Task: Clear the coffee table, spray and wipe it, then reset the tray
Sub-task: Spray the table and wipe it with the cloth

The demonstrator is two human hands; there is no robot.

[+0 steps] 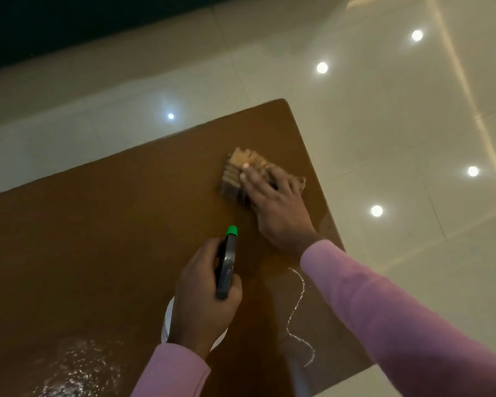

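- The glossy tiled floor [413, 110] is surrounding the table and mirroring the ceiling lights; the tray is not showing anywhere in view.
- The coffee table [98, 239] is filling the lower left, with its far right corner pointing away; only a cloth and wet marks are showing on its top, so the clearing is probably done and the spray-and-wipe step is under way.
- The right hand [278, 207] is lying flat on the cloth near that far corner, with its fingers straight and spread; it is likely pressing down so that the whole pad is dragging across the wood.
- The left hand [198, 305] is curling round the spray bottle [226, 262] and holding it above the near middle of the table; this is likely keeping it ready for another spray while leaving the other hand free to wipe.
- The cloth [241, 164] is folded thick, tan and striped, and is sticking out ahead of the fingertips.
- A patch of spray droplets [78, 365] is sitting unwiped at the near left; a thin wet streak [297, 310] is curling along the near right.
- The green nozzle [231, 230] is pointing away from the person, towards the cloth.
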